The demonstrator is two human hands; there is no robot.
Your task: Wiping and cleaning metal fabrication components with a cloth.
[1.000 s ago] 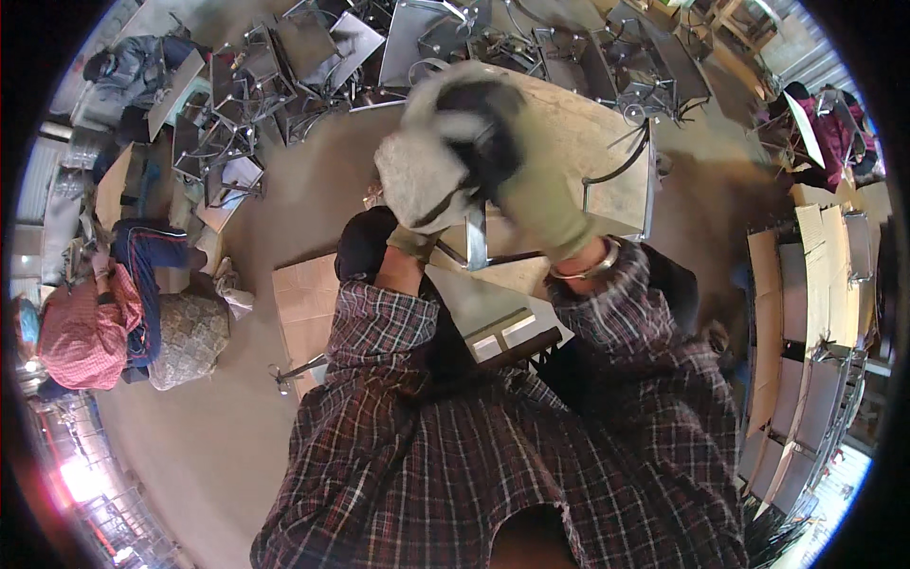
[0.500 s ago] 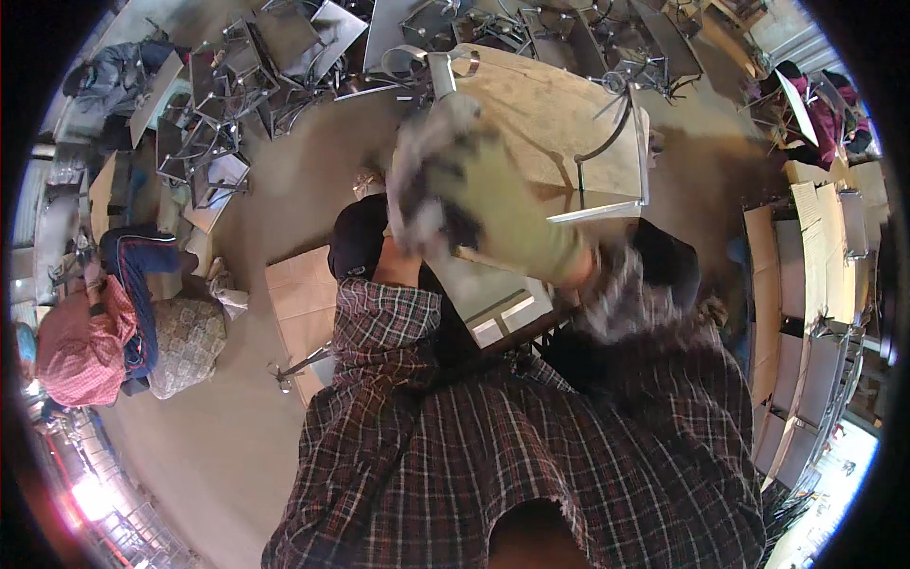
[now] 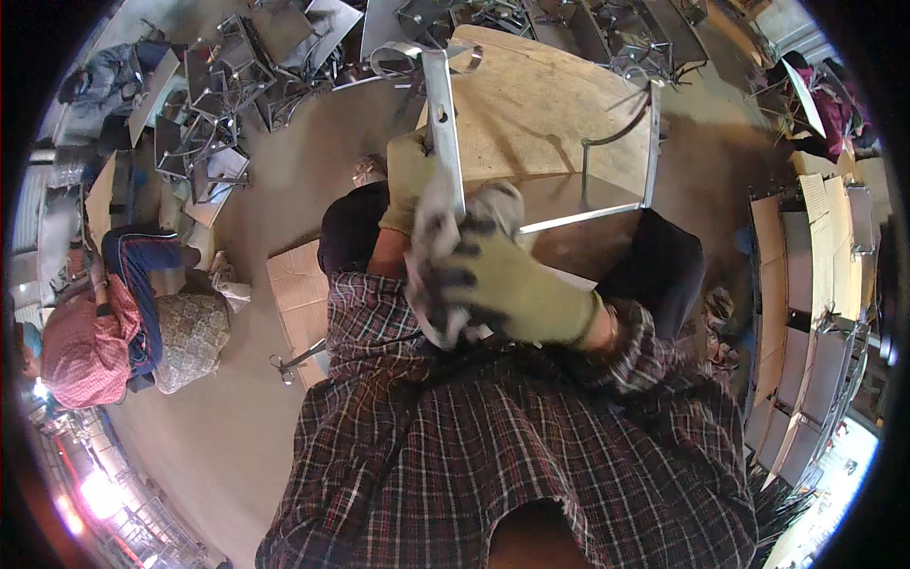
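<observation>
A metal-framed piece stands before me, with a flat grey bar (image 3: 442, 123), curled strips at its top and a curved rod (image 3: 611, 139) on its right side. My left hand (image 3: 408, 182), in an olive work glove, is closed on the frame beside the flat bar; its fingertips are hidden behind the metal. My right hand (image 3: 521, 289), gloved too, is closed around a crumpled grey cloth (image 3: 438, 256). The cloth is pressed against the bar's lower end. Behind the frame lies a light wooden board (image 3: 531, 90) with shadows across it.
Many dark metal pieces (image 3: 223, 90) are heaped at the back. Flat cardboard (image 3: 294, 280) lies left of my leg. Another person (image 3: 90, 332) sits far left by a patterned sack (image 3: 190, 332). Stacked panels with cardboard (image 3: 810, 266) stand right; a person in maroon (image 3: 834, 119) is at the far right.
My right hand has come down and nearer with the cloth, onto the bar's lower end. The frame has shifted slightly, and my left hand now shows beside it.
</observation>
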